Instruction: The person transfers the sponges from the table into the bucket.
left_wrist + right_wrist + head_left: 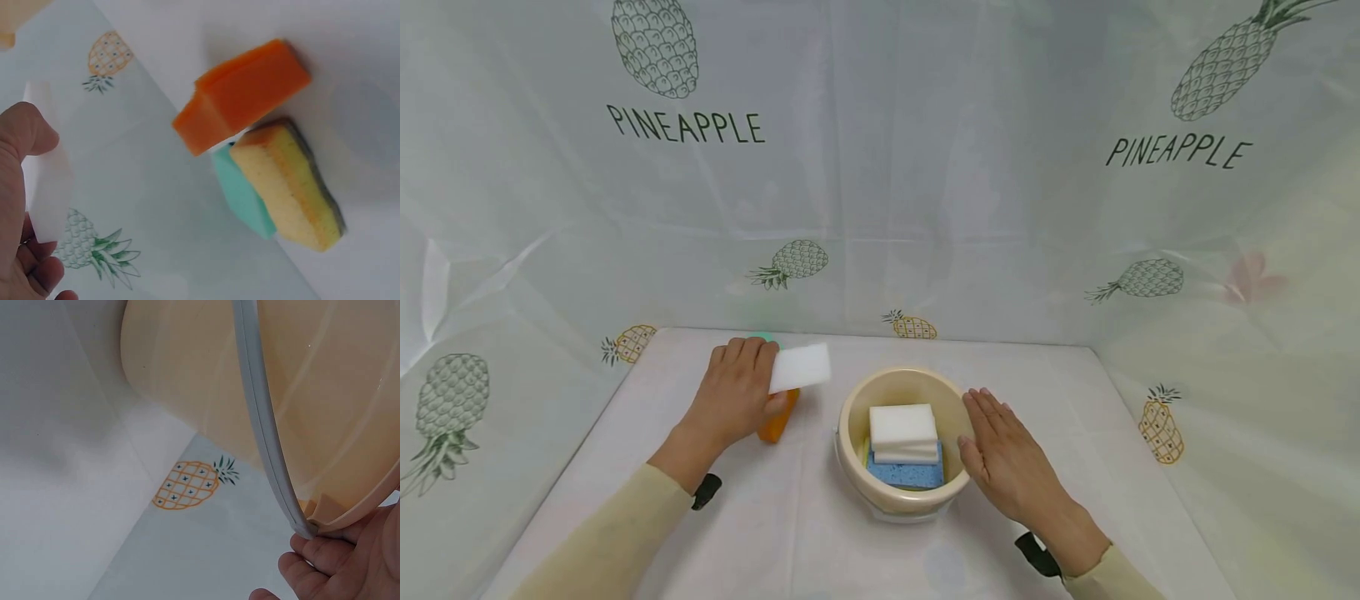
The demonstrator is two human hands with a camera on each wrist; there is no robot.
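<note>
1. In left hand (733, 387), pinched between fingers above the tabletop (760, 533): white rectangular foam block (802, 367).
2. Nearby: yellow dark-backed sponge (284, 187), mint-green sponge (240, 194), orange block-shaped sponge (778, 422).
3. Centre: round cream plastic bucket (898, 500), holding white foam blocks (902, 425) upon blue rectangular sponge (906, 476).
4. Against bucket's right rim: right hand (1011, 458), fingers straight, close together.

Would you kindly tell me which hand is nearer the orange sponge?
Left. The left hand is close to the orange sponge; the right hand is across the bucket from it.
</note>
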